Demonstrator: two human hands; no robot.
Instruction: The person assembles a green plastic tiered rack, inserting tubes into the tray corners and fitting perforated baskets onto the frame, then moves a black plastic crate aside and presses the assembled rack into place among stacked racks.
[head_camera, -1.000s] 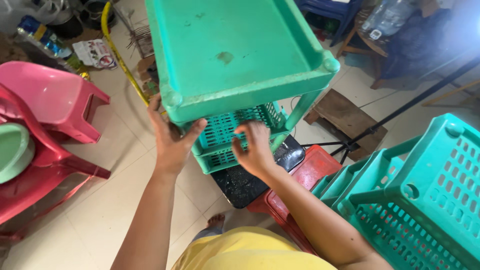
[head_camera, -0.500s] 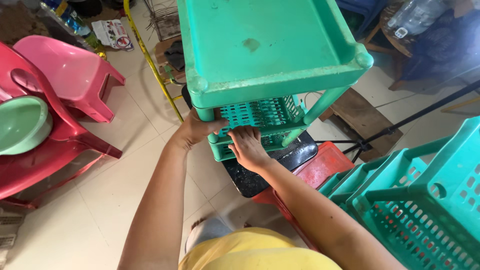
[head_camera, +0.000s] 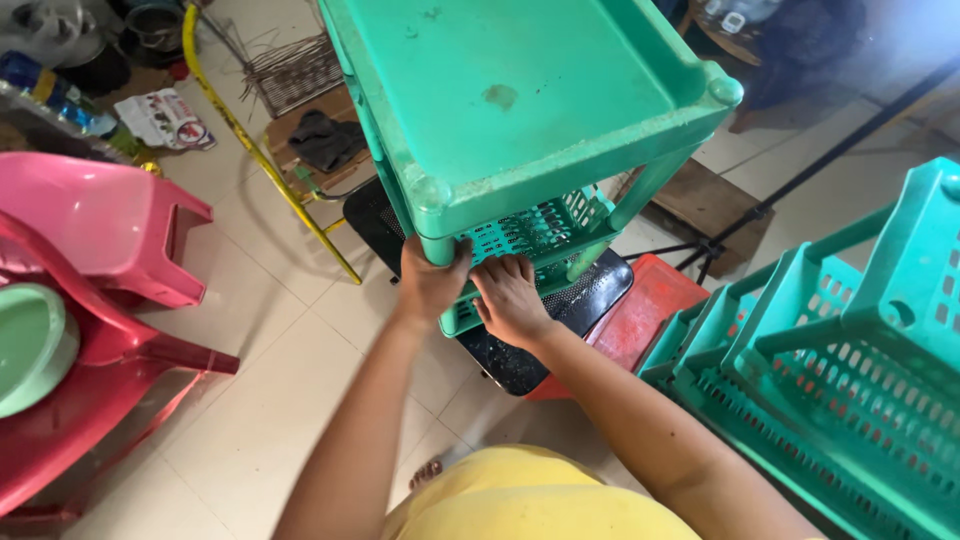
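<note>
Both hands at the near corner of a green plastic shelf rack, which could rock or come apart.

Nearest, the right hand (head_camera: 508, 300) lies narrow, fingers curled on the rim of the perforated lower shelf (head_camera: 535, 240); at its 9 o'clock the left hand (head_camera: 432, 282) is closed around the corner post (head_camera: 437, 252). Above, at 12 o'clock, the flat top tray (head_camera: 520, 90) overhangs them. In my judgement, a push on one corner alone could pop the post from its socket, or tip the rack towards the black stool (head_camera: 590, 300) underneath.
</note>
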